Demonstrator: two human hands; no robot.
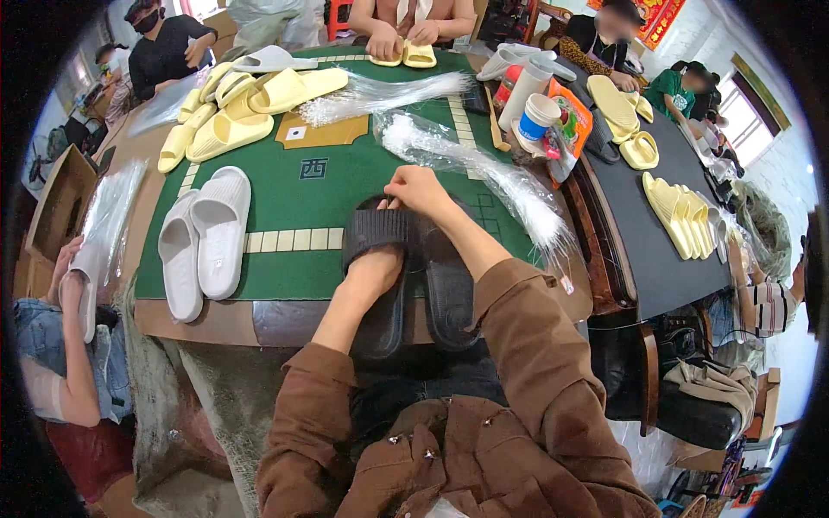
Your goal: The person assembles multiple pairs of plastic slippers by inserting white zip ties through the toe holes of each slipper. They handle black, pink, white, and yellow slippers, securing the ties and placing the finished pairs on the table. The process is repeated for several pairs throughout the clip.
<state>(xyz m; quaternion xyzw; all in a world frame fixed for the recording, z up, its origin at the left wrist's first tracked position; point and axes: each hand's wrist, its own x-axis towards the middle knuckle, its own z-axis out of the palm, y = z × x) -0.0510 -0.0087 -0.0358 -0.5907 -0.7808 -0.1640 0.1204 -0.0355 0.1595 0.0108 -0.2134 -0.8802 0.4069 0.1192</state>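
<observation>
A pair of black slide slippers [452,302] rests at the table's near edge, side by side with toes pointing away from me. My left hand [377,269] is pushed under the strap of the left black slipper [376,235]; the strap hides most of its fingers, and only tips show at the toe opening. Just above that opening, my right hand [420,190] is closed in a pinch, its fingers meeting the left fingertips. What lies between them is too small to make out. A pair of light grey slippers [223,233] sits to the left.
Yellow slippers [229,131] are heaped at the far left of the green mat [285,200]. Bundles of thin white plastic ties [484,168] lie across it. A paper cup [537,116] stands at the right. Across the table, a person's hands [404,41] hold yellow slippers; others work nearby.
</observation>
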